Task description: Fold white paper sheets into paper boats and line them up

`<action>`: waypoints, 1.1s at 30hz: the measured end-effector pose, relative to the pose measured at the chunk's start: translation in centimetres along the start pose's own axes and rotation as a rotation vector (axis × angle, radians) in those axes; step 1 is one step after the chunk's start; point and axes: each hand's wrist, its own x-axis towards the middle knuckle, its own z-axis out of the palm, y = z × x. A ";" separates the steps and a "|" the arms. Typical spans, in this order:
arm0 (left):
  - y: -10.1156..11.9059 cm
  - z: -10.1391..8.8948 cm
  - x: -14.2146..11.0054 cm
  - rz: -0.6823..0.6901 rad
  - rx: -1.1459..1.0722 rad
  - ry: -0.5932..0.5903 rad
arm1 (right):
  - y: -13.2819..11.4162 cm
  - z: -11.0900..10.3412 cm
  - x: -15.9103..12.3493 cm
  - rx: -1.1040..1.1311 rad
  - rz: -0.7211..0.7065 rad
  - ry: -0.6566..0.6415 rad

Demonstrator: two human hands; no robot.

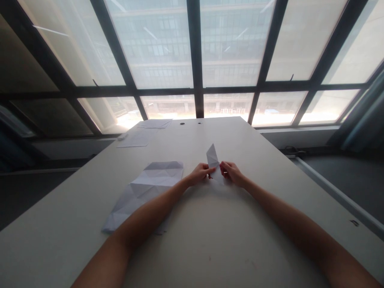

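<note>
"One small piece of folded paper (213,156) is between the hands, above the middle of the worktop (240,228), its pointed end up."

"How is it held?"

"By both hands, from opposite sides. The left hand (201,173) has its grip clamped on the left side, thumb laid across the front. The right hand (232,173) has its fingertips pinched together on the right edge."

"Does the bottom of it touch the worktop?"

"I can't tell. That lower part looks blurred and pale against the white surface."

"And what's that near the left forearm?"

"A bigger creased sheet (150,186), lying flat with fold lines all over it. The forearm passes in front of its near right part."

"More paper farther back?"

"Yes, some loose sheets (135,138) near the far left edge. To the right of those, two dark holes (182,123) show close to the far end."

"I see a small dark mark (354,223) over by the right edge, too."

"Right. Past the far end stand dark-framed windows (165,48), with a building outside, and a bluish curtain (363,116) hangs on the right."
</note>
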 end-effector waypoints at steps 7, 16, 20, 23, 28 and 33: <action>0.2 -0.2 -0.3 -0.055 0.154 -0.237 | 0.2 0.0 -0.2 -0.080 -0.005 0.001; 0.0 0.2 -0.2 0.009 0.049 -0.161 | 0.2 0.1 0.0 -0.080 -0.005 -0.006; 0.2 0.3 -0.2 -0.001 0.034 -0.179 | 0.0 0.3 -0.1 -0.105 -0.004 -0.013; 0.2 -0.1 -0.2 -0.021 0.101 -0.231 | 0.4 0.3 0.2 -0.038 0.009 0.067; 0.5 -0.4 -0.3 -0.044 0.134 -0.276 | 1.0 0.1 0.8 0.091 0.008 0.209; 1.1 -0.5 -0.5 -0.097 0.089 -0.300 | 1.2 -0.2 1.1 0.080 -0.035 0.320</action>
